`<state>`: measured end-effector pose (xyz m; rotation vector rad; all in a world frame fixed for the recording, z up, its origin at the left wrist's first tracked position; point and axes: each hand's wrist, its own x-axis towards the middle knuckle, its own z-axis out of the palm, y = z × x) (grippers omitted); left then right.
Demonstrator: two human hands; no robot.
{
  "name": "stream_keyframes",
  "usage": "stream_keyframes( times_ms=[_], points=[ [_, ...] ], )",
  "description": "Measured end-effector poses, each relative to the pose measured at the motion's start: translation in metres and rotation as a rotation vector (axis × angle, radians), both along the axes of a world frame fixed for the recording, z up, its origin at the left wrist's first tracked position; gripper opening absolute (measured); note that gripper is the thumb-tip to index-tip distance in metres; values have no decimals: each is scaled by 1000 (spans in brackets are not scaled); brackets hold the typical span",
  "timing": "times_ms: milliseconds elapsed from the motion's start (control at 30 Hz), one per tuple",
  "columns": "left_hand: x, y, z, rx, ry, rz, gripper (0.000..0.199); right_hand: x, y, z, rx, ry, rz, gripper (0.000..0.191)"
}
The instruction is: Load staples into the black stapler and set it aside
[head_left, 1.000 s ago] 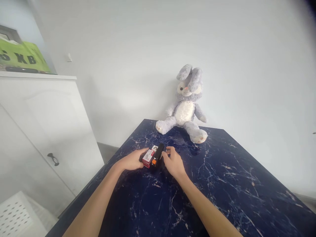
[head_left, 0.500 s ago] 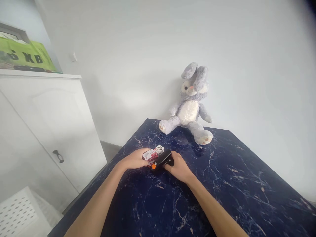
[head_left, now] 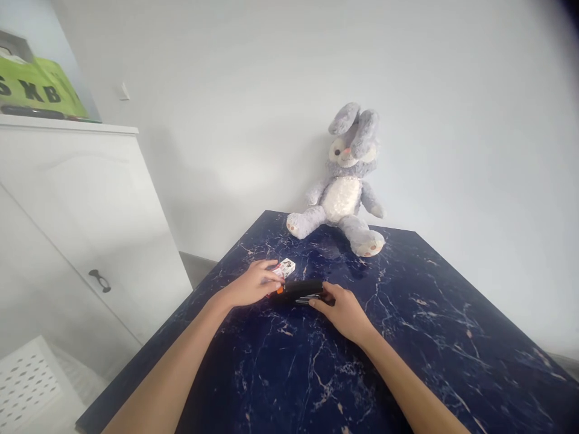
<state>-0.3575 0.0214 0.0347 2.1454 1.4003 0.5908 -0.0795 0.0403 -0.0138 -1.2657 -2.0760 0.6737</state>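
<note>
1. Black stapler (head_left: pixel 299 290): lower centre of frame, long axis left to right, orange end (head_left: pixel 280 290) leftmost.
2. Right hand (head_left: pixel 342 308): pinches the stapler's right end; its body extends leftward.
3. Left hand (head_left: pixel 253 283): fingers parted near the orange end; contact unclear.
4. Red-and-white carton (head_left: pixel 287 267): partly behind left hand.

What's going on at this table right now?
A person's right hand holds one end of what looks like a black stapler at the blue marbled table. Their left hand is over a small printed box, by the stapler's orange end; its grip is unclear. A plush rabbit sits beyond.
</note>
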Motion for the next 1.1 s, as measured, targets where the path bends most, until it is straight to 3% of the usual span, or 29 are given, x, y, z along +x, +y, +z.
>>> stream_keyframes(
  times_ms=[200,433,667,1100],
  points=[
    [-1,3,-1,-35,48,-39,44,3,1,0,-2,47,-11,18],
    [-1,10,-12,53,62,0,36,-4,10,-2,-58,229,63,20],
    [-5,7,0,-102,-81,-4,41,-11,14,-4,-33,246,49,20],
    [-7,8,-3,-46,-23,19,38,-2,18,-6,-30,196,41,28]
  ],
)
